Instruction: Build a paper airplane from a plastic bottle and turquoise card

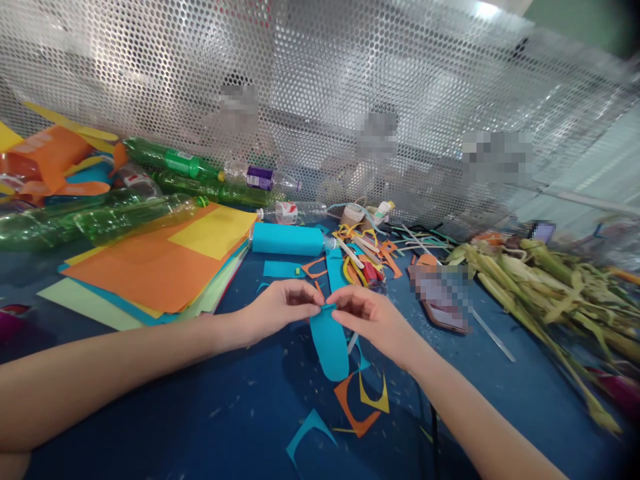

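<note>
A blue paper strip with a rounded lower end point(330, 350) hangs between my hands, its top edge folded over. My left hand point(283, 307) pinches the left end of the fold between thumb and fingers. On the other side, my right hand point(373, 317) pinches the right end, fingertips nearly touching those of the left. Behind the hands lies a bottle wrapped in blue paper point(287, 240). Another blue strip point(336, 270) lies just beyond my fingers. Orange scraps point(350, 410), a yellow scrap point(379, 397) and a blue scrap point(313, 427) lie nearer to me.
Stacked coloured paper point(135, 273) lies at the left, with green bottles point(135, 217) behind it. Paper scissors-like red and yellow handles point(363, 272) sit among scraps. A phone point(443, 300) and corn husks point(545, 293) are at the right. A perforated metal screen point(310, 87) stands behind.
</note>
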`<state>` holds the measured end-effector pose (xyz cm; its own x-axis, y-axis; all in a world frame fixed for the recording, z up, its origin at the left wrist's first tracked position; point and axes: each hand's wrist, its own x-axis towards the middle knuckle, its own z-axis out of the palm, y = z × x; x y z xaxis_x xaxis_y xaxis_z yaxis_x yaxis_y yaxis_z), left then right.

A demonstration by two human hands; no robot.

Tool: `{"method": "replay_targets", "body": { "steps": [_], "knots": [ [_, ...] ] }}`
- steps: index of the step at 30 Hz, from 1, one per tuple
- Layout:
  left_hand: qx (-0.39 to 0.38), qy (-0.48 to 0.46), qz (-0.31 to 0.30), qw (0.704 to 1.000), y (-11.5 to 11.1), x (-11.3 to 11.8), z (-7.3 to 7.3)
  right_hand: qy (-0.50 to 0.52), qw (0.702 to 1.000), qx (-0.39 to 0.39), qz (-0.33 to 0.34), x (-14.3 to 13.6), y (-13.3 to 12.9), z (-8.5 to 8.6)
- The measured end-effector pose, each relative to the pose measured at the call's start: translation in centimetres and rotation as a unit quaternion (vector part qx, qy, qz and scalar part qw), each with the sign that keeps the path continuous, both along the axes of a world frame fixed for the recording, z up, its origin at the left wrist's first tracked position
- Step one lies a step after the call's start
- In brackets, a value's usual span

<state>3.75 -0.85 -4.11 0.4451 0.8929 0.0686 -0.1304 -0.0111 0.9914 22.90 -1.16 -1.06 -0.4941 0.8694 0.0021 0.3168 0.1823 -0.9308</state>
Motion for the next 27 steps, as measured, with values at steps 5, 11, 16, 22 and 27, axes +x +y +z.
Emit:
{"method": "replay_targets", "body": {
  "steps": [5,11,16,22,27],
  "knots": [
    [0.012,0.040,0.016,0.999,-0.2,-0.2,-0.1,-0.024,1.000,-0.003,-0.017,-0.2,-0.2,0.4],
    [0.063,0.088,0.031,0.994,-0.5,-0.2,-0.2,-0.042,0.999,-0.004,-0.029,-0.5,-0.1,0.1],
    [0.083,0.108,0.048,0.989,-0.8,-0.1,0.0,-0.074,0.997,0.020,-0.030,-0.3,-0.2,0.1],
    [0.074,0.104,0.050,0.991,-0.9,-0.1,-0.2,-0.153,0.979,0.125,-0.044,-0.4,-1.0,0.3],
    [-0.004,0.055,0.039,0.998,-0.5,0.0,-0.6,-0.192,0.957,0.211,-0.055,-0.7,-1.4,0.1]
  ]
}}
